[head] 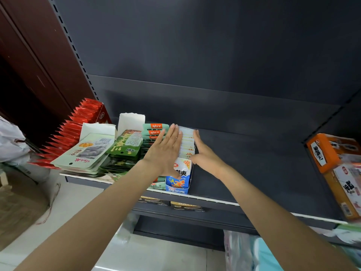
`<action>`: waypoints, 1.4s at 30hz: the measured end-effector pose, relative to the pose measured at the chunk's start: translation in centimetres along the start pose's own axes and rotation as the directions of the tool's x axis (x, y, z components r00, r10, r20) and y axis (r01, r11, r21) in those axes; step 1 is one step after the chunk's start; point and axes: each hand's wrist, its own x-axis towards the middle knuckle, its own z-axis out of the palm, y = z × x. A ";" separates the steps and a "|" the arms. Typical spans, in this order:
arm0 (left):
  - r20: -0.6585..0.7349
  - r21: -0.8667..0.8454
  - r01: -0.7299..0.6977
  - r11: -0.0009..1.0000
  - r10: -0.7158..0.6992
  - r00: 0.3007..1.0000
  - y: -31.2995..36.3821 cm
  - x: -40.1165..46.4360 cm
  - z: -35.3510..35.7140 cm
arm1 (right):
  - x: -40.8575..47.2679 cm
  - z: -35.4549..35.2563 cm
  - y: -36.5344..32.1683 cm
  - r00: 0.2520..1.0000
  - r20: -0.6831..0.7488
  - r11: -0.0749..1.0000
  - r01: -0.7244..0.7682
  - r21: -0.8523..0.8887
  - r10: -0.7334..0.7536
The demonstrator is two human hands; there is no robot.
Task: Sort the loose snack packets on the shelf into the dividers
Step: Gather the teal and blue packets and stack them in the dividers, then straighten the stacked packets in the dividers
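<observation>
The blue-and-white display box (178, 179) is seen at the front lip of the shelf (254, 165), filled with a row of white packets (188, 142) standing on edge. The left hand (166, 153) is laid flat over the box's left side and the neighbouring green packets (154, 132); its grip is spread, with fingers straight, and nothing is clasped. The right hand (204, 153) is pressed against the row's right flank at about 3 o'clock from the box, fingers likewise extended and closed on nothing.

Several risks can be judged from this. Since the box sits at the shelf's front edge, it could be tipped towards 6 o'clock and dropped if the squeeze is released unevenly. If too much inward pressure is applied, the thin packets may be buckled or popped upward out of the row. The green packets under the left palm could be dragged askew, and the loose pale packets (86, 151) fanned out at 9 o'clock could be nudged off the edge by the forearm.
</observation>
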 end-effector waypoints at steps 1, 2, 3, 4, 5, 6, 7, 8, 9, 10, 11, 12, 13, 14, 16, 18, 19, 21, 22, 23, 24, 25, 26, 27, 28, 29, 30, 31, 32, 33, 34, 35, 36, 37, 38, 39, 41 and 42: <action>0.003 0.028 -0.001 1.000 0.001 1.000 -0.2 0.4 -0.2 | -0.1 -0.2 0.0 1.000 0.024 1.000 0.009 -0.015 -0.009; 0.010 0.050 -0.007 0.999 0.006 1.000 -0.5 0.8 -0.4 | -0.1 -0.4 0.1 0.998 0.055 0.999 0.015 -0.043 -0.012; 0.019 0.067 -0.014 0.998 0.013 1.000 -0.8 1.1 -0.6 | 0.0 -0.6 0.0 0.997 0.081 0.997 0.023 -0.070 -0.017; 0.029 0.079 -0.022 0.997 0.020 0.999 -1.1 1.5 -0.7 | 0.2 -0.8 0.1 0.994 0.103 0.995 0.033 -0.097 -0.023; 0.037 0.084 -0.030 0.996 0.027 0.999 -1.3 1.7 -0.8 | 0.4 -1.0 0.2 0.993 0.115 0.992 0.040 -0.120 -0.026; 0.043 0.087 -0.038 0.995 0.034 0.998 -1.5 2.0 -0.8 | 0.6 -1.2 0.3 0.993 0.116 0.987 0.042 -0.157 -0.024; 0.045 0.094 -0.045 0.995 0.041 0.998 -1.6 2.2 -0.9 | 0.7 -1.3 0.4 0.994 0.108 0.976 0.049 -0.212 -0.026; 0.045 0.103 -0.050 0.993 0.045 0.998 -1.6 2.4 -0.9 | 0.9 -1.4 0.5 0.995 0.096 0.958 0.059 -0.282 -0.033; 0.042 0.114 -0.053 0.992 0.048 0.998 -1.5 2.5 -0.9 | 1.0 -1.4 0.6 0.995 0.083 0.938 0.072 -0.340 -0.046; 0.041 0.122 -0.054 0.991 0.049 0.998 -1.5 2.5 -0.9 | 1.1 -1.3 0.7 0.996 0.072 0.924 0.081 -0.374 -0.058; 0.039 0.128 -0.054 0.990 0.050 0.998 -1.5 2.5 -0.9 | 1.1 -1.2 0.7 0.995 0.065 0.916 0.090 -0.390 -0.070; 0.034 0.134 -0.055 0.989 0.051 0.998 -1.5 2.4 -0.8 | 1.2 -1.0 0.6 0.995 0.063 0.911 0.100 -0.400 -0.081; 0.026 0.137 -0.053 0.989 0.050 0.998 -1.6 2.3 -0.7 | 1.2 -0.7 0.5 0.994 0.067 0.904 0.111 -0.413 -0.091; 0.015 0.138 -0.051 0.989 0.049 0.999 -1.7 2.2 -0.6 | 1.4 -0.5 0.4 0.993 0.072 0.896 0.118 -0.428 -0.097; -0.006 0.132 -0.043 0.990 0.044 0.999 -1.8 2.1 -0.4 | 1.6 -0.4 0.4 0.992 0.074 0.891 0.121 -0.438 -0.099; -0.020 0.125 -0.042 0.991 0.045 0.999 -1.5 2.0 -0.3 | 1.7 -0.6 0.8 0.993 0.068 0.903 0.120 -0.412 -0.101; -0.021 0.110 -0.048 0.993 0.051 0.999 -1.3 2.0 -0.3 | 1.7 -0.9 0.9 0.992 0.069 0.912 0.123 -0.391 -0.104; -0.016 0.009 -0.063 0.998 0.063 0.998 -1.2 1.5 -0.1 | 1.6 -1.3 1.3 0.991 0.073 0.934 0.128 -0.333 -0.109; -0.030 -0.060 -0.066 0.996 0.064 0.998 -1.3 1.2 0.0 | 1.5 -1.5 1.5 0.991 0.072 0.946 0.128 -0.296 -0.112; -0.059 -0.116 -0.062 0.991 0.055 0.997 -1.4 0.8 0.2 | 1.5 -1.7 1.6 0.991 0.066 0.959 0.129 -0.252 -0.116; -0.096 -0.150 -0.056 0.987 0.042 0.995 -1.7 0.4 0.4 | 1.5 -1.8 1.7 0.991 0.052 0.973 0.128 -0.192 -0.120; -0.132 -0.161 -0.049 0.986 0.027 0.991 -1.9 0.0 0.6 | 1.6 -1.8 1.8 0.993 0.033 0.986 0.120 -0.117 -0.117; -0.160 -0.150 -0.039 0.988 0.015 0.987 -2.0 -0.3 0.8 | 1.8 -1.7 2.0 0.994 0.010 0.993 0.108 -0.043 -0.107; -0.177 -0.136 -0.029 0.990 0.005 0.984 -2.1 -0.5 0.9 | 1.8 -1.6 2.1 0.995 -0.012 0.995 0.099 0.005 -0.099; -0.181 -0.123 -0.021 0.992 -0.002 0.984 -2.1 -0.6 1.1 | 1.8 -1.4 2.1 0.995 -0.030 0.995 0.096 0.015 -0.096; -0.175 -0.113 -0.013 0.994 -0.007 0.985 -2.0 -0.5 1.3 | 1.8 -1.1 2.1 0.994 -0.047 0.995 0.100 -0.010 -0.100; -0.167 -0.103 -0.004 0.995 -0.014 0.986 -1.9 -0.4 1.3 | 1.7 -0.8 2.0 0.992 -0.067 0.993 0.103 -0.062 -0.107; -0.164 -0.094 0.007 0.996 -0.022 0.986 -1.8 -0.1 1.5 | 1.6 -0.4 1.8 0.989 -0.093 0.987 0.107 -0.123 -0.118; -0.165 -0.087 0.017 0.996 -0.031 0.986 -1.7 0.2 1.6 | 1.5 0.0 1.7 0.984 -0.119 0.977 0.113 -0.181 -0.135; -0.164 -0.080 0.026 0.996 -0.038 0.986 -1.6 0.4 1.7 | 1.5 0.4 1.6 0.979 -0.141 0.966 0.112 -0.233 -0.147; -0.162 -0.082 0.030 0.996 -0.043 0.986 -1.5 0.6 1.5 | 1.4 0.7 1.3 0.975 -0.164 0.955 0.102 -0.277 -0.152; -0.163 -0.105 0.029 0.994 -0.046 0.986 -1.5 0.6 1.4 | 1.3 1.1 1.0 0.970 -0.189 0.942 0.086 -0.324 -0.153; -0.171 -0.151 0.022 0.988 -0.048 0.984 -1.6 0.6 1.1 | 1.3 1.3 0.7 0.964 -0.214 0.924 0.067 -0.376 -0.157; -0.187 -0.218 0.012 0.976 -0.054 0.981 -1.8 0.4 0.9 | 1.2 1.4 0.4 0.959 -0.234 0.904 0.047 -0.426 -0.160; -0.211 -0.298 0.000 0.955 -0.066 0.975 -2.1 0.0 0.6 | 1.2 1.5 0.1 0.955 -0.243 0.884 0.039 -0.465 -0.170; -0.238 -0.373 -0.011 0.928 -0.084 0.968 -2.6 -0.5 0.4 | 1.1 1.5 -0.4 0.951 -0.247 0.871 0.042 -0.489 -0.185; -0.274 -0.474 -0.007 0.880 -0.141 0.951 -4.1 -1.6 0.2 | 1.0 1.4 -1.4 0.943 -0.240 0.862 0.083 -0.500 -0.230; -0.277 -0.520 0.009 0.854 -0.179 0.944 -5.0 -2.1 0.3 | 0.9 1.5 -1.9 0.938 -0.237 0.862 0.108 -0.496 -0.254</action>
